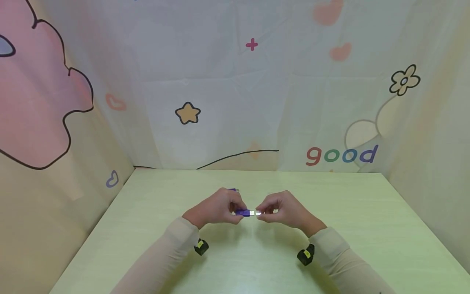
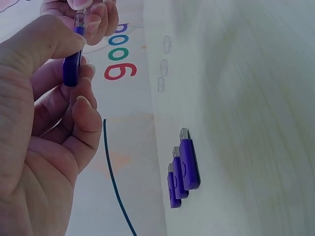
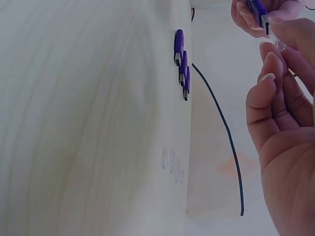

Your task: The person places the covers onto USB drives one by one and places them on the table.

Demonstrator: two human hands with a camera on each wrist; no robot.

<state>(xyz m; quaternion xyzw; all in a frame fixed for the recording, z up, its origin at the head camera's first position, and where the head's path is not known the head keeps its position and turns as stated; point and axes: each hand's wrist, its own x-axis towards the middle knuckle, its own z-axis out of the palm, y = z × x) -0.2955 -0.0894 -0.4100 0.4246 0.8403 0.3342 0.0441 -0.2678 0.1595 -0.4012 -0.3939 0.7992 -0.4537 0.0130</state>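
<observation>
Purple USB stick [image 1: 242,213] pinched in my left hand [image 1: 222,207] above the table [image 1: 253,269], clear cap [image 1: 258,212] pinched in my right hand [image 1: 285,209] just off its plug [image 1: 251,212], I'm seemingly capping it, which calls for alignment, then a straight push.

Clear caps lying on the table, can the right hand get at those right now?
Probably not yet: the right hand pinches another clear cap, though nothing seems to block the loose caps.
</observation>
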